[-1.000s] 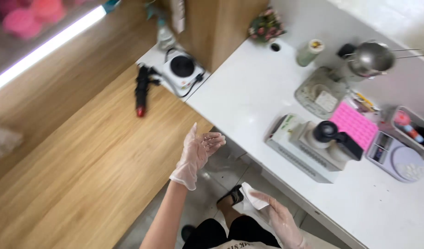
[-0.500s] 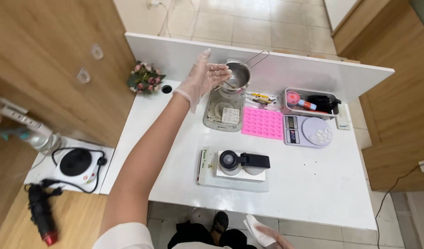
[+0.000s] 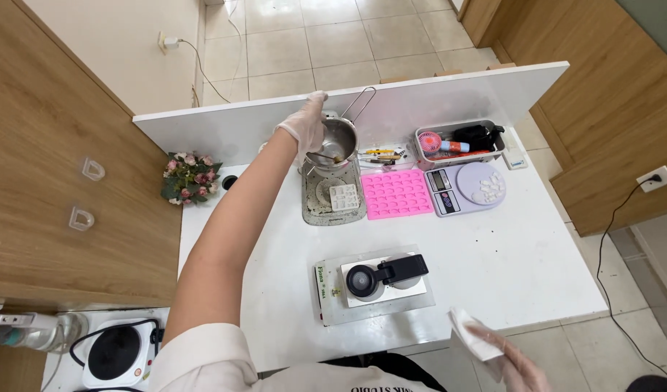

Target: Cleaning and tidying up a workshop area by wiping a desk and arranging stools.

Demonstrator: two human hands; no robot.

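My gloved left hand (image 3: 306, 129) reaches across the white table (image 3: 493, 261) and rests on the rim of a small metal pot (image 3: 339, 141) with a long wire handle, at the far side. The pot stands above a grey tray (image 3: 326, 203) that holds a small white mould. My gloved right hand (image 3: 511, 359) is low at the near table edge, holding a white tissue (image 3: 471, 335).
A pink silicone mould (image 3: 396, 193), a digital scale (image 3: 467, 187) with white pieces, a bin of small tools (image 3: 460, 141), a black press on a white base (image 3: 377, 279), a small flower bunch (image 3: 188, 174), and a hot plate (image 3: 116, 353) on the floor.
The view swung from the floor up to the table. My left hand moved forward and came down onto the metal pot. My right hand stays low with the tissue.
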